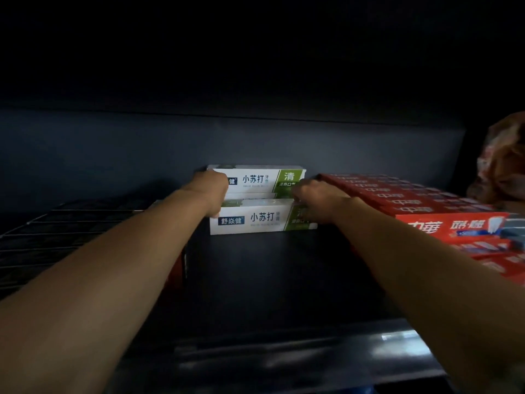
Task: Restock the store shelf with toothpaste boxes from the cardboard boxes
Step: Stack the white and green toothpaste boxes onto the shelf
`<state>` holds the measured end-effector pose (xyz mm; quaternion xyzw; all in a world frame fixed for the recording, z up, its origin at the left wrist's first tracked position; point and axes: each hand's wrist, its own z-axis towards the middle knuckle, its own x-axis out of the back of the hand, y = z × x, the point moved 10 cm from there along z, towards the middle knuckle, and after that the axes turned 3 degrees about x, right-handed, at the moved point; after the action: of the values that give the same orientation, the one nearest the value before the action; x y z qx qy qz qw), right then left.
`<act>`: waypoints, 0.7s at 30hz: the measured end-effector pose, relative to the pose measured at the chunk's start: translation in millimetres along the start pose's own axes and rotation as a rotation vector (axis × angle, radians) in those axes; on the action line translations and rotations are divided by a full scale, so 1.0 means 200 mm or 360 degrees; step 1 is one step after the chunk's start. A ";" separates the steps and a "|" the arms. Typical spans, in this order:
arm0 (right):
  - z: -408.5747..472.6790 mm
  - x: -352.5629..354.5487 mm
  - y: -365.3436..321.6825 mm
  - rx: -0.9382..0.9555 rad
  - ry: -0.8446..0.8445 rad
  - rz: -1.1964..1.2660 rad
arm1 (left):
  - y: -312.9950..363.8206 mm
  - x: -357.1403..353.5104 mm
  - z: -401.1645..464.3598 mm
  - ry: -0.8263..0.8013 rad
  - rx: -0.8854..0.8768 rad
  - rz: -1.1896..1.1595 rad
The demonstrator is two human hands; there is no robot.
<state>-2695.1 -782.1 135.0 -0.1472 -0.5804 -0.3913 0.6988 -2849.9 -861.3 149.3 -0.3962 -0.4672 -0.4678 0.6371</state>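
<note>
Two white-and-green toothpaste boxes lie lengthwise deep on the dark shelf [264, 280]. The rear box [257, 179] sits higher, against the back wall; the front box [255, 218] rests just before it. My left hand [211, 191] wraps the left ends of both boxes, fingers curled behind the front box. My right hand [315, 199] presses on the right end of the front box, covering part of its green panel. Both forearms reach in from the bottom corners.
A stack of red toothpaste boxes [426, 209] fills the shelf's right side, touching my right forearm. A wire rack [56, 231] lies at the left. A reddish bundle [502, 163] sits at the far right. The shelf's metal front edge [312, 356] runs below.
</note>
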 end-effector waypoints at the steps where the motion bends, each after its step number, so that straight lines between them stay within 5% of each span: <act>1: 0.02 -0.01 0.01 -0.0011 -0.0012 -0.0006 | -0.01 0.01 0.02 0.0056 0.0019 0.0025; 10: 0.15 -0.06 0.02 -0.0061 0.0015 0.0020 | -0.02 -0.03 0.12 0.0153 0.0086 0.0290; 21: 0.11 -0.06 -0.01 -0.0045 -0.0081 0.0025 | -0.05 -0.06 0.07 -0.0057 0.0067 0.0176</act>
<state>-2712.8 -764.1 129.5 -0.1715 -0.5912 -0.3900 0.6848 -2864.8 -847.5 141.3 -0.4161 -0.4658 -0.4148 0.6617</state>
